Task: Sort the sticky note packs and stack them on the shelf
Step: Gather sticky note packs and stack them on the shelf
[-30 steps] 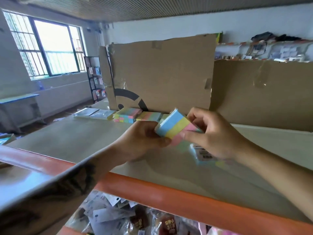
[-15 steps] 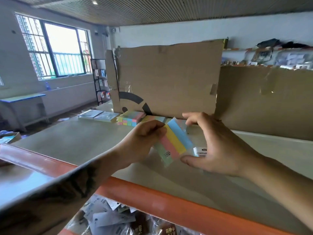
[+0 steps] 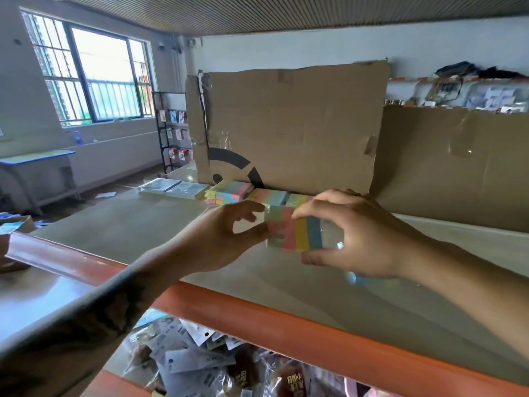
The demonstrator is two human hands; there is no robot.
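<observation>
At the bottom of the frame we see loose packets (image 3: 200,359) heaped on the level below, under the orange front edge (image 3: 286,316) of the shelf (image 3: 120,224). That edge runs from the left middle down to the lower right, and both our forearms cross over it.

Just past it, near the centre, we hold a sticky note pack (image 3: 297,233) above the shelf board, its green, pink, yellow and blue stripes facing us. Our left hand (image 3: 220,239) pinches the pack's left edge between thumb and curled fingers. Our right hand (image 3: 355,236) grips the right side, fingers (image 3: 309,213) curled over the top edge and thumb under the bottom edge. Whether the pack touches the board we cannot tell.

The board lies bare to the left of our hands and to the right of them, giving open room on both sides.

Farther back, left of centre, a stack of striped packs (image 3: 229,191) sits against the cardboard sheet (image 3: 292,127), with a lower striped stack (image 3: 270,196) touching it on the right. Two flat wrapped packs (image 3: 171,187) lie just left of these, near the shelf's far left edge. A second cardboard sheet (image 3: 458,164) closes the back at the right.

Beyond, in the upper left, a window (image 3: 94,73) lights the room, with a wire rack (image 3: 171,130) beside it.
</observation>
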